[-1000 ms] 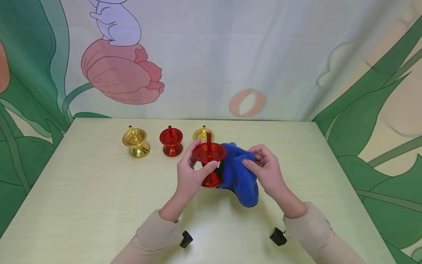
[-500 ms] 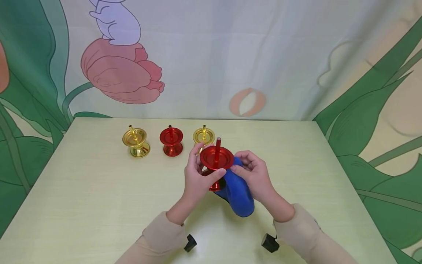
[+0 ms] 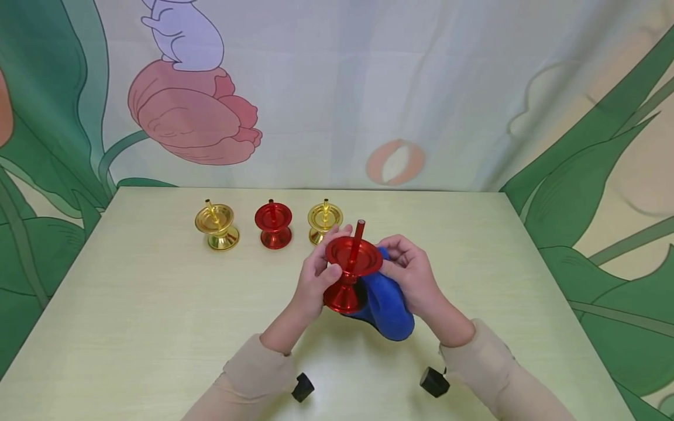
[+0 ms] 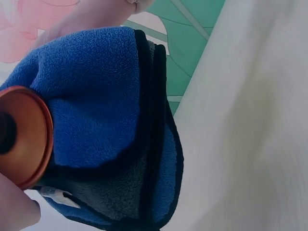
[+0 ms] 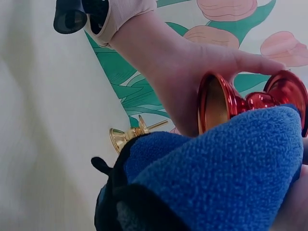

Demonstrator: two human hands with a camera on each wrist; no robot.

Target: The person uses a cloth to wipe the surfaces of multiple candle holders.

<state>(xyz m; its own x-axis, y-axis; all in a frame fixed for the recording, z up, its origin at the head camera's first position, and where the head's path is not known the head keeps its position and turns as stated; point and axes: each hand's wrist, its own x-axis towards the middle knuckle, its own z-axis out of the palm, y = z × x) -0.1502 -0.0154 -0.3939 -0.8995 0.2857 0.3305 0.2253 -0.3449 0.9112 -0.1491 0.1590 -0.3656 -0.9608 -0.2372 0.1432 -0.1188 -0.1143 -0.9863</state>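
Note:
My left hand (image 3: 310,286) grips a shiny red candle holder (image 3: 344,298) by its left side, the thumb below the upper dish. The holder is raised over the table and leans slightly right, its spike pointing up. In my right hand (image 3: 413,275) a blue cloth (image 3: 389,307) with black edging is pinched against the right rim of that dish. Seen from the left wrist, the cloth (image 4: 96,101) hangs behind the round base (image 4: 33,134). In the right wrist view the cloth (image 5: 216,168) covers part of the red holder (image 5: 216,103).
Along the back of the table (image 3: 158,327) stand a gold candle holder (image 3: 217,225), a red candle holder (image 3: 274,228) and another gold candle holder (image 3: 325,217), partly hidden by my left fingers. A printed curtain (image 3: 316,93) hangs behind the table.
The red candle holder has moved right and slightly toward me, and now leans right. My right hand has brought the cloth from beside the holder to its rim. My left thumb has shifted left.

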